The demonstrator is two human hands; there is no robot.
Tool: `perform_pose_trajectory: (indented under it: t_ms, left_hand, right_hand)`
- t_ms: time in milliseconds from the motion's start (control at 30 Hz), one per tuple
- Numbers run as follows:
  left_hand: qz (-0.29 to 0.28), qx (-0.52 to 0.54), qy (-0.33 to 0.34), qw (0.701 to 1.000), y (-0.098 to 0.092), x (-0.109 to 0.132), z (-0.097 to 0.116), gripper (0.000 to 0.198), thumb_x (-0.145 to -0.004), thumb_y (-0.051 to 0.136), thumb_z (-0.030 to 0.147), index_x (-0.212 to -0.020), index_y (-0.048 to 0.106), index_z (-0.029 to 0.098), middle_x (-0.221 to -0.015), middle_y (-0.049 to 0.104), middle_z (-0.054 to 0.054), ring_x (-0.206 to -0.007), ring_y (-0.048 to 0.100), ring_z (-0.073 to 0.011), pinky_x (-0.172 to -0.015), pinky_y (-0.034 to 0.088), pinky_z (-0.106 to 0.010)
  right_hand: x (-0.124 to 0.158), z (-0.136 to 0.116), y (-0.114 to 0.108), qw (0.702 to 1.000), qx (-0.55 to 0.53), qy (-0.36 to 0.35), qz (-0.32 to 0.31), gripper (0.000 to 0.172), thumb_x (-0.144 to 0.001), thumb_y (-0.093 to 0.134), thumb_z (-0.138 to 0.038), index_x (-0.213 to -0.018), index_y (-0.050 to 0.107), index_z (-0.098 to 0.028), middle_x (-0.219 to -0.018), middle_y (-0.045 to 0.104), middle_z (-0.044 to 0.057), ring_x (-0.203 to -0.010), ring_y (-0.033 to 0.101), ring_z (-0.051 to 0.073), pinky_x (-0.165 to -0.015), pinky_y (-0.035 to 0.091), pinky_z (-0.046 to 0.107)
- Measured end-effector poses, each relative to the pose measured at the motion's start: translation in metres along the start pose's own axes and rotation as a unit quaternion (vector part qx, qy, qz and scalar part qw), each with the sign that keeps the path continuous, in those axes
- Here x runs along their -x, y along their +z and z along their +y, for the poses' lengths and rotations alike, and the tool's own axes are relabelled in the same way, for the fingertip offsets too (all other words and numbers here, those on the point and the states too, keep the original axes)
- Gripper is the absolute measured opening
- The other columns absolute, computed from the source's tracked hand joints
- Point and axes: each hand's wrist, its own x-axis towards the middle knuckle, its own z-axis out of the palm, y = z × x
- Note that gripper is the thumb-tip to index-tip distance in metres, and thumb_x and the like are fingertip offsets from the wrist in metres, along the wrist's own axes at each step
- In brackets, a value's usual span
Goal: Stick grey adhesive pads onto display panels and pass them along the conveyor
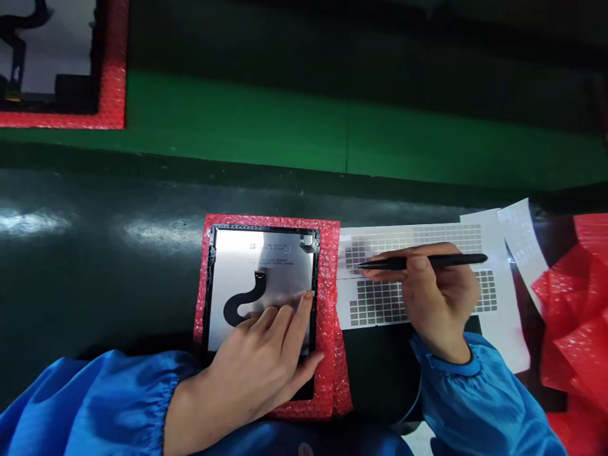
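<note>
A rectangular display panel point(266, 259) lies face down with its silver back showing, framed in black, on a sheet of red bubble wrap point(333, 342). A black curved flex cable point(242, 301) with a gold-coloured end lies on its back. My left hand point(259, 348) rests on the panel's lower part, fingers spread, beside the cable. My right hand point(434, 301) grips a slim black pen-like tool point(422, 261), its tip over a white sheet of small grey labels point(375, 303). My hand hides the sheet's middle.
A loose heap of red bubble wrap point(577, 310) lies at the right, beside more white sheets point(520, 247). Another panel on red wrap point(111, 82) sits at the top left, past a green strip point(237, 120). The work surface point(104, 278) is dark and glossy.
</note>
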Motion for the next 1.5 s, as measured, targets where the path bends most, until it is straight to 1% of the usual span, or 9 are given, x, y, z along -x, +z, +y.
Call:
perform_pose_trajectory:
  t_ms: [100,167,200,267,333,467,1000,1233,1500]
  left_hand:
    - [0.035,-0.014,0.013,0.999,-0.005,-0.016,-0.002,0.049,-0.100,0.055,0.041,-0.126,0.064,0.001,-0.099,0.071,-0.015,-0.086,0.070,-0.0278,-0.066,0.059,-0.038]
    - [0.049,-0.032,0.031,0.998,-0.004,-0.033,-0.003,0.047,-0.099,0.057,0.042,-0.125,0.065,0.004,-0.110,0.072,-0.018,-0.100,0.069,-0.0326,-0.079,0.059,-0.043]
    - [0.048,-0.037,0.044,0.997,-0.002,-0.042,-0.003,0.051,-0.099,0.058,0.045,-0.130,0.064,0.005,-0.122,0.070,-0.020,-0.112,0.067,-0.0357,-0.089,0.057,-0.047]
    - [0.022,-0.043,0.068,0.996,0.004,-0.057,-0.004,0.066,-0.097,0.058,0.053,-0.142,0.056,0.005,-0.149,0.056,-0.025,-0.137,0.052,-0.0406,-0.109,0.046,-0.054]
    - [-0.007,-0.043,0.069,0.997,0.013,-0.068,-0.005,0.079,-0.095,0.059,0.061,-0.148,0.051,0.003,-0.161,0.042,-0.027,-0.149,0.040,-0.0421,-0.118,0.037,-0.056]
    - [-0.026,-0.042,0.047,0.998,0.022,-0.072,-0.007,0.084,-0.094,0.058,0.067,-0.150,0.050,0.004,-0.162,0.040,-0.027,-0.151,0.039,-0.0403,-0.119,0.034,-0.054]
    - [-0.022,-0.034,0.051,0.998,0.022,-0.070,-0.009,0.081,-0.097,0.050,0.067,-0.151,0.049,0.007,-0.163,0.040,-0.026,-0.150,0.041,-0.0380,-0.120,0.028,-0.051]
    - [-0.027,-0.029,0.049,0.998,0.022,-0.070,-0.010,0.081,-0.098,0.049,0.068,-0.152,0.049,0.006,-0.164,0.038,-0.026,-0.151,0.038,-0.0391,-0.122,0.026,-0.051]
    - [-0.023,-0.028,0.048,0.998,0.023,-0.072,-0.009,0.083,-0.094,0.057,0.067,-0.151,0.050,0.006,-0.163,0.038,-0.028,-0.151,0.039,-0.0408,-0.121,0.026,-0.052]
  right_hand:
    - [-0.012,0.003,-0.008,0.999,0.041,-0.004,-0.018,0.008,-0.098,0.073,-0.029,-0.100,0.068,-0.023,-0.090,0.081,0.003,-0.074,0.083,0.022,-0.062,0.071,0.032]
    - [-0.018,0.009,-0.011,0.997,0.062,0.006,-0.042,0.009,-0.098,0.072,-0.031,-0.100,0.068,-0.023,-0.091,0.081,0.003,-0.073,0.082,0.021,-0.063,0.071,0.032]
    - [-0.019,0.012,-0.012,0.996,0.068,0.012,-0.050,0.010,-0.099,0.071,-0.032,-0.101,0.067,-0.023,-0.092,0.081,0.004,-0.074,0.082,0.021,-0.064,0.071,0.033]
    - [-0.021,0.017,-0.014,0.996,0.070,0.018,-0.059,0.010,-0.100,0.070,-0.032,-0.102,0.067,-0.023,-0.095,0.081,0.004,-0.076,0.082,0.021,-0.064,0.071,0.033]
    - [-0.021,0.020,-0.014,0.996,0.065,0.016,-0.062,0.008,-0.100,0.069,-0.030,-0.104,0.067,-0.024,-0.098,0.082,0.004,-0.078,0.082,0.021,-0.064,0.070,0.033]
    - [-0.020,0.023,-0.015,0.995,0.069,0.016,-0.073,0.006,-0.101,0.068,-0.027,-0.106,0.067,-0.024,-0.103,0.082,0.005,-0.081,0.082,0.020,-0.067,0.070,0.033]
    - [-0.019,0.021,-0.017,0.993,0.078,0.041,-0.073,0.007,-0.101,0.068,-0.025,-0.108,0.066,-0.024,-0.107,0.082,0.005,-0.082,0.082,0.020,-0.068,0.071,0.033]
    - [-0.021,0.021,-0.017,0.994,0.073,0.049,-0.068,0.008,-0.100,0.069,-0.028,-0.106,0.066,-0.024,-0.101,0.082,0.005,-0.082,0.082,0.022,-0.067,0.071,0.034]
    - [-0.024,0.020,-0.013,0.995,0.071,0.047,-0.048,0.009,-0.101,0.069,-0.032,-0.102,0.065,-0.023,-0.094,0.083,0.005,-0.075,0.082,0.022,-0.063,0.070,0.034]
